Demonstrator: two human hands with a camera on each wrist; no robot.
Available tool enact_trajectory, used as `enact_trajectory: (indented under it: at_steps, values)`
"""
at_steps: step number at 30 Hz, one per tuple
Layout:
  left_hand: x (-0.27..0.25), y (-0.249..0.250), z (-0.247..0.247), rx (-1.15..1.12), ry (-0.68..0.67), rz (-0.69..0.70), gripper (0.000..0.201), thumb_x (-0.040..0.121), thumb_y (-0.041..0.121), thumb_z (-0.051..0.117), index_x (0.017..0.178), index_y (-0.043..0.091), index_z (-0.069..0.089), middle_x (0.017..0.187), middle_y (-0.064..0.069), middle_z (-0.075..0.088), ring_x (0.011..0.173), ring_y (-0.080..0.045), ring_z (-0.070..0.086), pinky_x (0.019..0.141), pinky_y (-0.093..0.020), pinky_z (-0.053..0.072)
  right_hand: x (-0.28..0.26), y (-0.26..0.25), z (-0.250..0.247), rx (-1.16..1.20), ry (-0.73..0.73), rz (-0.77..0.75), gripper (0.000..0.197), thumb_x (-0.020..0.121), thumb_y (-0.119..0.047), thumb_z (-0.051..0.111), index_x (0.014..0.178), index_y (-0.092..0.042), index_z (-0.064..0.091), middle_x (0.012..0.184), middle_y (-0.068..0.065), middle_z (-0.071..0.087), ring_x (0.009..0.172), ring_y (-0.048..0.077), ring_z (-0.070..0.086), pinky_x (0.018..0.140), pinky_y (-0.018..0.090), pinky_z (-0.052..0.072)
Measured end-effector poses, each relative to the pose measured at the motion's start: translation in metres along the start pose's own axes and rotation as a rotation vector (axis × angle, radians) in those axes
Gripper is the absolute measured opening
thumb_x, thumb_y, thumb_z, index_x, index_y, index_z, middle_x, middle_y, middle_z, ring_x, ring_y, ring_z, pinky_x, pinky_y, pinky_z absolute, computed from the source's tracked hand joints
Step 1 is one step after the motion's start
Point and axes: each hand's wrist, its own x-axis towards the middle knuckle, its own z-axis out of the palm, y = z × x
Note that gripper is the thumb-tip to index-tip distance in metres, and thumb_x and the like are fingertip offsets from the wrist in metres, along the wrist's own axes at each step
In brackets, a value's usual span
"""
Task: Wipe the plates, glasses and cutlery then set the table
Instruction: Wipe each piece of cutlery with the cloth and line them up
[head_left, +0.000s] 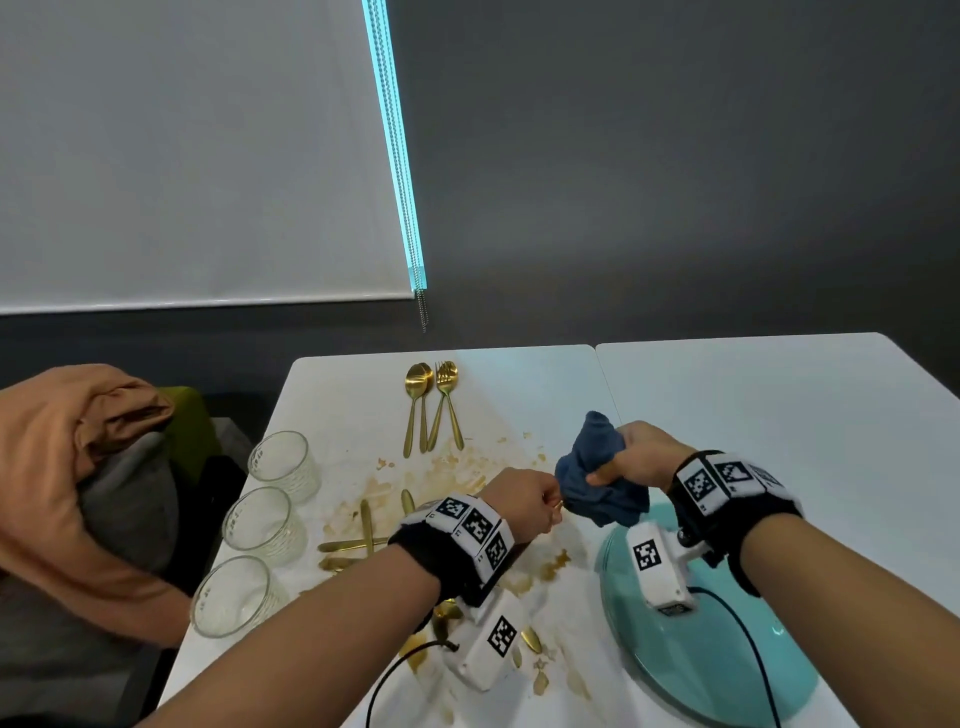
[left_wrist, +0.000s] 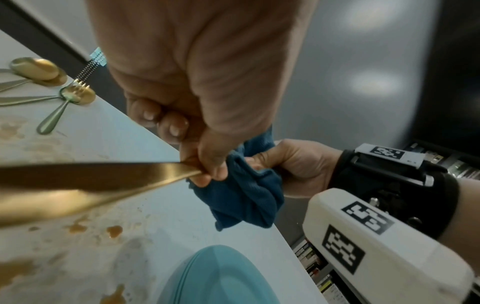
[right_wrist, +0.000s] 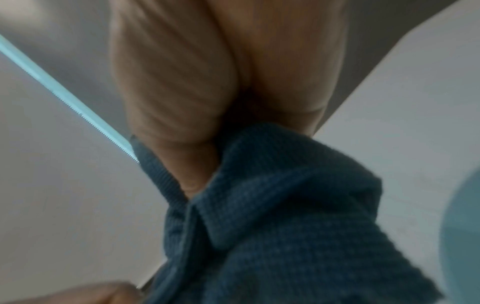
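My left hand (head_left: 524, 499) pinches one end of a gold cutlery piece (left_wrist: 91, 181), which is long and flat; its type is unclear. My right hand (head_left: 639, 457) grips a bunched dark blue cloth (head_left: 597, 473) right against the left fingertips (left_wrist: 207, 170). The cloth (left_wrist: 246, 195) hangs just above the table, and whether the piece's other end lies inside it is hidden. In the right wrist view only the cloth (right_wrist: 285, 226) and my palm (right_wrist: 207, 82) show. A stack of teal plates (head_left: 727, 665) lies under my right wrist. Three glasses (head_left: 257, 519) stand along the left edge.
Two gold spoons and two forks (head_left: 431, 405) lie together at the far side of the white table (head_left: 779, 415). Several more gold pieces (head_left: 363, 540) lie among brown stains (head_left: 457, 467) in the middle. A chair with orange and grey clothes (head_left: 93, 467) stands at left.
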Motion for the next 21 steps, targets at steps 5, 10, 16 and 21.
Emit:
enact_trajectory:
  at_steps: [5,10,16,21]
  values:
    - [0.002,0.001,-0.002,0.088,-0.02,0.035,0.013,0.093,0.007,0.044,0.09,0.016,0.054,0.103,-0.005,0.068,0.087,-0.017,0.058,0.064,-0.021,0.044,-0.004,-0.003,-0.01,-0.305,-0.013,-0.097,0.018,0.07,-0.01,0.078,0.08,-0.012,0.064,0.086,0.011,0.066,0.085,0.027,0.063,0.077,0.032,0.052]
    - [0.011,-0.01,-0.009,0.097,0.084,-0.086,0.015,0.094,0.015,0.049,0.101,0.013,0.061,0.108,-0.007,0.067,0.101,-0.023,0.061,0.085,-0.033,0.049,0.001,0.012,-0.011,0.03,0.299,-0.062,0.011,0.075,-0.013,0.073,0.077,-0.009,0.064,0.077,0.013,0.067,0.073,0.028,0.064,0.067,0.034,0.054]
    - [0.018,-0.013,-0.012,-0.246,0.295,-0.238,0.016,0.095,0.011,0.045,0.087,0.013,0.058,0.107,-0.007,0.069,0.102,-0.02,0.062,0.078,-0.023,0.043,-0.006,0.028,0.005,0.951,0.109,0.068,0.031,0.09,-0.014,0.06,0.11,0.008,0.056,0.103,0.018,0.064,0.088,0.024,0.063,0.071,0.032,0.053]
    - [0.015,0.029,-0.004,-0.056,0.228,-0.102,0.03,0.098,0.011,0.037,0.117,-0.003,0.056,0.122,-0.019,0.059,0.114,-0.033,0.054,0.094,-0.034,0.04,0.001,0.009,0.036,0.944,-0.009,0.146,0.023,0.092,-0.028,0.056,0.093,-0.005,0.059,0.093,0.012,0.064,0.088,0.023,0.061,0.068,0.038,0.051]
